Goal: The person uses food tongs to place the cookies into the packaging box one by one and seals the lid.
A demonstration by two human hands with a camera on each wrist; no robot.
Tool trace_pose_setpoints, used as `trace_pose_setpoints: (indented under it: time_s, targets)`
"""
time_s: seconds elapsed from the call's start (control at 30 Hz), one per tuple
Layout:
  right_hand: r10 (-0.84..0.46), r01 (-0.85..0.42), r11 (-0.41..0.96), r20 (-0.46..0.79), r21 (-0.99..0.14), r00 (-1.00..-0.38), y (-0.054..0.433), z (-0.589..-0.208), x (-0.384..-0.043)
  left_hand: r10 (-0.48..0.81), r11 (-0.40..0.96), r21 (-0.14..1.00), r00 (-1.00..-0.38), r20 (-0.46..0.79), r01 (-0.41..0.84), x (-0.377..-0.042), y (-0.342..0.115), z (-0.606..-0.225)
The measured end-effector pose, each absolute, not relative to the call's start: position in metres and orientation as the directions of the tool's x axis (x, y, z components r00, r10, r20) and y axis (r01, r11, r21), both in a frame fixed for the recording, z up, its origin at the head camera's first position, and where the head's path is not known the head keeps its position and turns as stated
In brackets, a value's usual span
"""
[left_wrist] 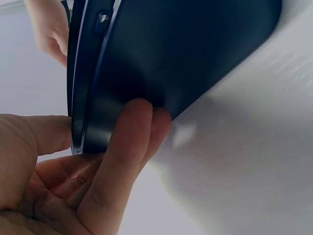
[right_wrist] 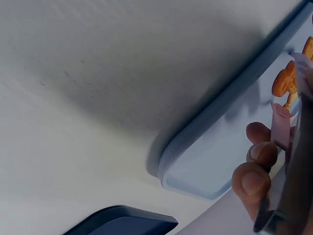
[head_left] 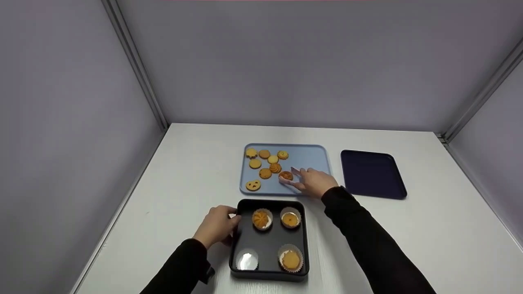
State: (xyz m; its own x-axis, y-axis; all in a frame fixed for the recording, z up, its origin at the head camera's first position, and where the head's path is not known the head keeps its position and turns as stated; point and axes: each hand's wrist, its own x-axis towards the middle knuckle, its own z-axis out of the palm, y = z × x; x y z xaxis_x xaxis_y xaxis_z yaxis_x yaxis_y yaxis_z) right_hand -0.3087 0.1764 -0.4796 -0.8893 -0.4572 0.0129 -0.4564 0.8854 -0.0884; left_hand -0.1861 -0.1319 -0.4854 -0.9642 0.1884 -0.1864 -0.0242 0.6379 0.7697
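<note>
My left hand grips the left wall of a black baking pan; in the left wrist view its thumb is at the rim and fingers press the outer side. My right hand holds small tongs with pale pink tips. The tips stand apart on either side of a brown cookie on the light blue tray. Inside the pan are white paper cups: three hold a cookie each, and the near-left paper cup shows none.
Several more cookies, including a pretzel-shaped cookie and a swirled cookie, lie on the blue tray's left half. A dark navy tray lies to its right. Grey panels surround the white table at back and sides.
</note>
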Motion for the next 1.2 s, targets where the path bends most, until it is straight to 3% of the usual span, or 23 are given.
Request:
trace_pose_setpoints:
  time_s: [0.37, 0.6, 1.2]
  targets:
    - [-0.469, -0.463, 0.875, -0.008, -0.140, -0.883, 0.174, -0.477, -0.309, 0.190, 0.644, 0.764, -0.963, -0.190, -0.024, -0.187, -0.132, -0.485]
    - [-0.515, -0.516, 0.849, 0.046, -0.112, -0.856, 0.180, -0.478, -0.305, 0.181, 0.689, 0.725, -0.970, -0.164, 0.006, -0.187, -0.131, -0.484]
    - [-0.514, -0.520, 0.830, 0.088, -0.201, -0.853, 0.190, -0.471, -0.292, 0.176, 0.616, 0.785, -0.959, -0.221, -0.068, -0.186, -0.129, -0.483]
